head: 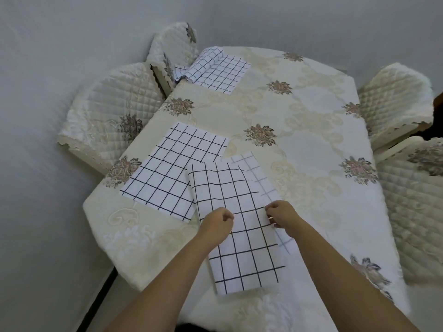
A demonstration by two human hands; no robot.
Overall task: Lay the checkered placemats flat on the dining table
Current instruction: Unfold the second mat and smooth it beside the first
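Two bare forearms reach up from the bottom edge toward a folded checkered placemat (236,226); the left hand (217,225) is curled closed, fingertips pinching the cloth near its left edge; the right hand (282,218) is likewise curled, thumb and fingers nipping the top layer at its right edge. Between the two hands the white cloth with its dark grid lies on the dining table (311,130), running from just this side of the wrists to well beyond the knuckles; along its right side, past the right hand, an under layer shows with a fainter grey grid, so the piece is folded over on itself and not spread out. Beyond the left hand and to its left, a second placemat (172,168) lies open and flat, its near corner tucked under the edge of the held one. Far beyond both hands, at the table's distant left corner, a third placemat (215,70) lies partly open with one side rolled over and drooping off the edge. A cream floral tablecloth covers the table; quilted chair covers (112,109) stand left of the left hand and others right of the right hand.
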